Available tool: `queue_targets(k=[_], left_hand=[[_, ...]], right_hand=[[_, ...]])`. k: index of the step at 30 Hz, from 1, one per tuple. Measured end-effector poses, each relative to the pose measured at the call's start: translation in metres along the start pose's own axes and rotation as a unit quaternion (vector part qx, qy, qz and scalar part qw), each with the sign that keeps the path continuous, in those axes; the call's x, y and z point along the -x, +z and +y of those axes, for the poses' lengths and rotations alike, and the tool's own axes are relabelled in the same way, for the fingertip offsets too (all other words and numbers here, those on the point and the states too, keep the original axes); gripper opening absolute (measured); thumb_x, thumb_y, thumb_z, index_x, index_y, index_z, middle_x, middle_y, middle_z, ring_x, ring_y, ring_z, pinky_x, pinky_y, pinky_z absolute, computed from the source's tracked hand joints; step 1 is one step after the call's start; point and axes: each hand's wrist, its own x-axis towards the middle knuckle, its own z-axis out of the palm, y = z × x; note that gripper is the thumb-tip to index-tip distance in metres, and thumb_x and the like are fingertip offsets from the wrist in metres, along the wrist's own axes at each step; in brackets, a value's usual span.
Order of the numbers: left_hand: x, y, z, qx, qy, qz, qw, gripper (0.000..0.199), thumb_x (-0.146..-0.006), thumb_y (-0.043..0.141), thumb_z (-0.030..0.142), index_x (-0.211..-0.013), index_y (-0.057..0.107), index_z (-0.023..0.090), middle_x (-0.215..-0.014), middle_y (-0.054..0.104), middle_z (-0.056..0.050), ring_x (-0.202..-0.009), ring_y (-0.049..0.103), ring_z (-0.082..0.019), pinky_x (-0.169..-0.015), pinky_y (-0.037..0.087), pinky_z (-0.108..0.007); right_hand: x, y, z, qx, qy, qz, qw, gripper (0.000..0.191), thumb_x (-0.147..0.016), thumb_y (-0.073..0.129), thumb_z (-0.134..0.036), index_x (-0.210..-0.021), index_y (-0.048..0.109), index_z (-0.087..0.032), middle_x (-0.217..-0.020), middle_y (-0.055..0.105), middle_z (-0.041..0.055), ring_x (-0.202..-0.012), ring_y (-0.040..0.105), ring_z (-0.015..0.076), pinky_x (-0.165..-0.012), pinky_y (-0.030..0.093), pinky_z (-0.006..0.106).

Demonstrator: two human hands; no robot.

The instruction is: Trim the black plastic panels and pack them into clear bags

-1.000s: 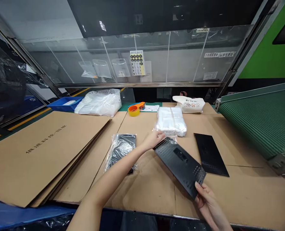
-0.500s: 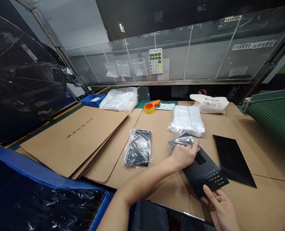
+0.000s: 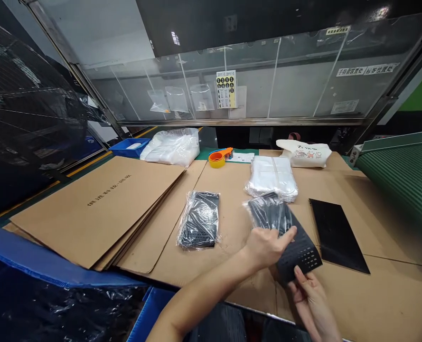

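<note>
A black panel with rows of small slots is tilted over the table, its far part inside a clear plastic bag. My left hand is closed on the edge of the bag, index finger stretched across the panel. At the near end, my right hand grips the panel between thumb and fingers. To the right lies a plain black panel, flat on the cardboard. Left of my hands rests a bagged black panel; whether several are stacked there I cannot tell.
Behind my hands is a banded stack of clear bags. An orange and yellow tape dispenser, a white printed pouch and a blue tray stand farther back. Cardboard sheets lie left, above a blue bin.
The bag now covers more of the slotted panel, and my left hand has slid along it toward the near end. My right hand still holds that end. The view has shifted slightly.
</note>
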Motion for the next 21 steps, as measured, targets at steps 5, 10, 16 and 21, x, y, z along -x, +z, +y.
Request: queue_targets(k=[5, 10, 16, 21], left_hand=[[0.010, -0.011, 0.021, 0.019, 0.012, 0.043, 0.999, 0.035, -0.098, 0.038, 0.027, -0.121, 0.064, 0.021, -0.052, 0.049, 0.002, -0.041, 0.051, -0.012, -0.039, 0.029, -0.029], [0.022, -0.027, 0.025, 0.025, -0.039, 0.056, 0.997, 0.036, -0.099, 0.036, 0.027, -0.121, 0.065, 0.022, -0.050, 0.044, 0.003, -0.039, 0.045, -0.011, -0.039, 0.026, -0.028], [0.036, -0.046, 0.031, 0.062, -0.044, 0.091, 0.993, 0.035, -0.097, 0.040, 0.018, -0.124, 0.062, 0.018, -0.050, 0.042, 0.004, -0.042, 0.042, -0.011, -0.042, 0.025, -0.030], [0.074, -0.048, 0.032, 0.147, -0.120, 0.079, 0.979, 0.047, -0.094, 0.034, 0.006, -0.140, 0.041, 0.012, -0.055, 0.052, 0.004, -0.044, 0.047, -0.011, -0.044, 0.030, -0.028]], right_hand=[[0.009, 0.020, 0.003, -0.022, 0.026, -0.006, 0.999, 0.045, -0.039, 0.095, -0.033, -0.071, 0.068, -0.018, -0.065, 0.066, -0.0014, -0.060, 0.061, 0.0118, -0.058, 0.054, 0.019], [0.009, 0.032, 0.001, -0.020, -0.060, 0.028, 0.998, 0.042, -0.046, 0.091, -0.042, -0.070, 0.065, -0.019, -0.070, 0.065, -0.0008, -0.062, 0.059, 0.0115, -0.056, 0.052, 0.019], [0.003, 0.038, 0.025, 0.160, -0.117, -0.065, 0.978, 0.035, -0.059, 0.083, -0.043, -0.056, 0.059, -0.018, -0.050, 0.053, -0.0016, -0.049, 0.049, 0.0128, -0.047, 0.047, 0.025], [-0.011, 0.050, 0.011, 0.275, -0.240, -0.111, 0.924, 0.018, -0.078, 0.067, -0.035, -0.087, 0.073, -0.020, -0.083, 0.072, 0.0049, -0.088, 0.067, 0.0244, -0.083, 0.054, 0.036]])
